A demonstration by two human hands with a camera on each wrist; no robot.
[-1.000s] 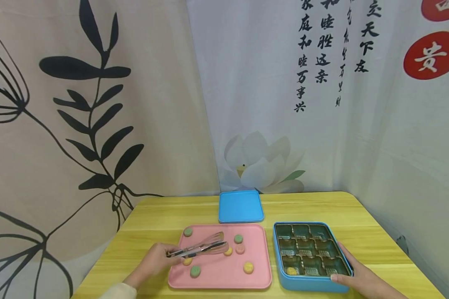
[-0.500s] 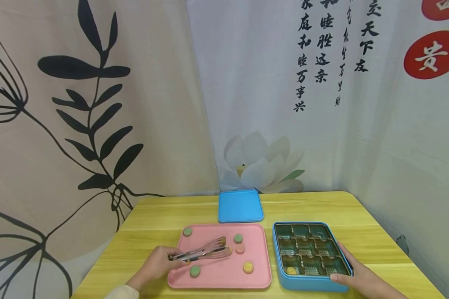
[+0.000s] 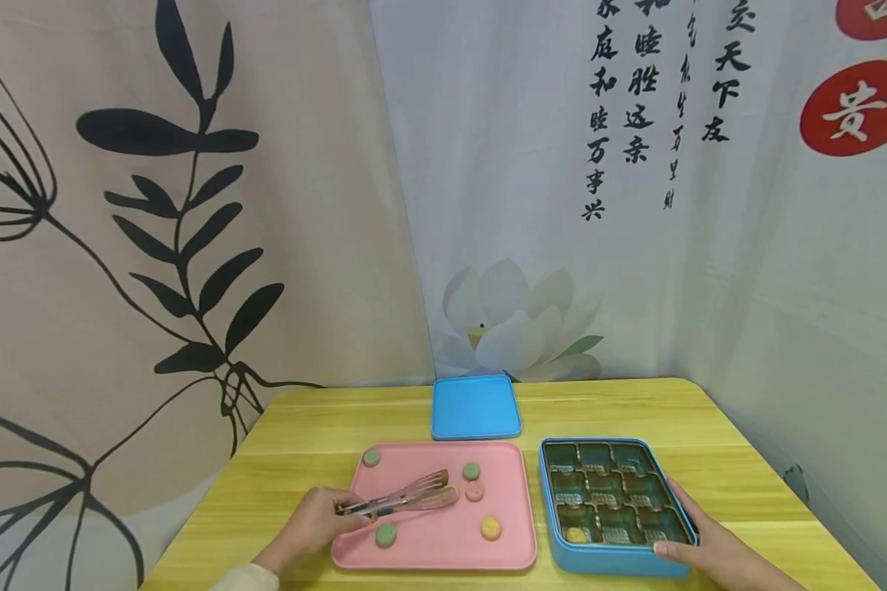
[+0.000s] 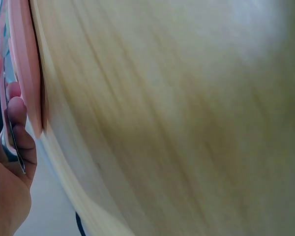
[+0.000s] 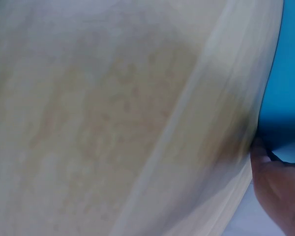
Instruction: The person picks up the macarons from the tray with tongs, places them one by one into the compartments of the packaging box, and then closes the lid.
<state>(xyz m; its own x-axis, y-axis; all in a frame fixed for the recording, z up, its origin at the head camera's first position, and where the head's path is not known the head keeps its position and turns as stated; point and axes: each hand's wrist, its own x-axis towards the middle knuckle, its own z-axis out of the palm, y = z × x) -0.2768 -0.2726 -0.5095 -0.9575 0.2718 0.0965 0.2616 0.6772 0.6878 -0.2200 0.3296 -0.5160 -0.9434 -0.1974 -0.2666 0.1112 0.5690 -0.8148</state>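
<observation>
My left hand point(image 3: 312, 525) grips a pair of tongs point(image 3: 395, 501) with rose-tinted ends, held over the pink tray point(image 3: 443, 560). The tong ends lie close together around a yellow macaron, mostly hidden. Other macarons on the tray include a green macaron point(image 3: 386, 535), a pink macaron point(image 3: 475, 491) and a yellow macaron point(image 3: 491, 528). At the right, my right hand point(image 3: 713, 548) holds the near right corner of a blue box point(image 3: 606, 562), thumb on its front rim. Inside, a yellow macaron point(image 3: 576, 535) sits in the near left compartment of the divided insert.
A blue lid point(image 3: 476, 408) lies flat behind the tray on the wooden table point(image 3: 325, 427). A printed curtain point(image 3: 325, 246) hangs along the table's back edge. In the left wrist view, the tray's edge point(image 4: 27, 64) shows beside the hand.
The tongs have shifted slightly right and their ends have closed around the yellow macaron, which was beside them. My right hand and the box have stayed still.
</observation>
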